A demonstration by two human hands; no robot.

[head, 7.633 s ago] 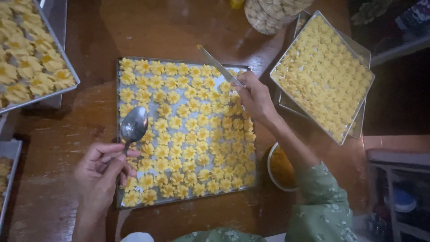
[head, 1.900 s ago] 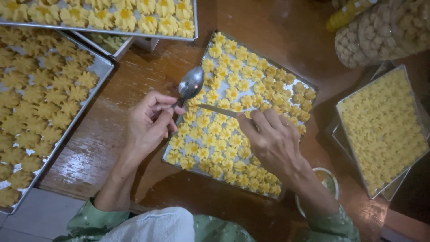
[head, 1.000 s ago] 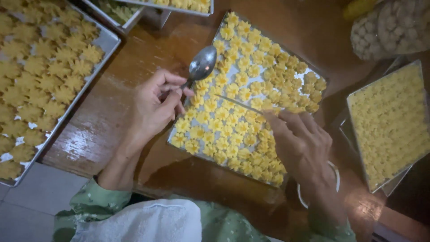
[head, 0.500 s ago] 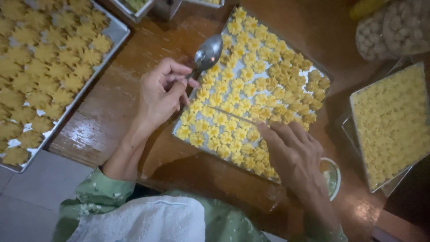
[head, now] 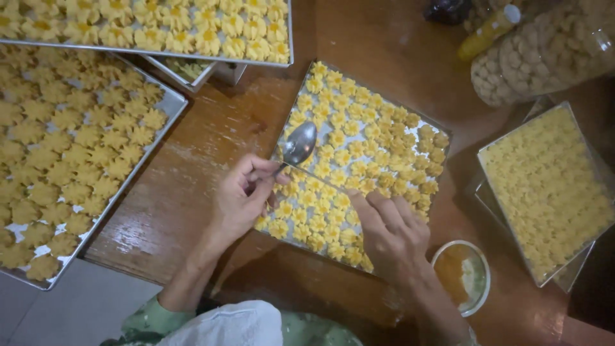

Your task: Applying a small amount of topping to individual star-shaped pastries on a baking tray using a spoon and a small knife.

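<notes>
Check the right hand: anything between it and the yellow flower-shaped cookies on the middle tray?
Nothing visible. The right hand rests directly on the yellow flower-shaped cookies at the near edge of the middle metal tray. The left hand holds a metal spoon over the tray's left side, apart from the right hand.

spoon (head: pixel 300 143): polished metal, bowl mirror-glossy
middle tray (head: pixel 287 122): thin sheet metal, dull sheen at the rim
left tray (head: pixel 168 110): same grey metal, satin, smooth
cookies (head: pixel 378 144): matt yellow dough, ridged piped surface
table (head: pixel 192 192): brown wood, varnished, glossy with worn pale streaks
jar (head: pixel 544 51): clear plastic, shiny
bowl (head: pixel 482 282): white glazed rim, smooth
sleeve (head: pixel 154 314): green cloth, matt
</notes>
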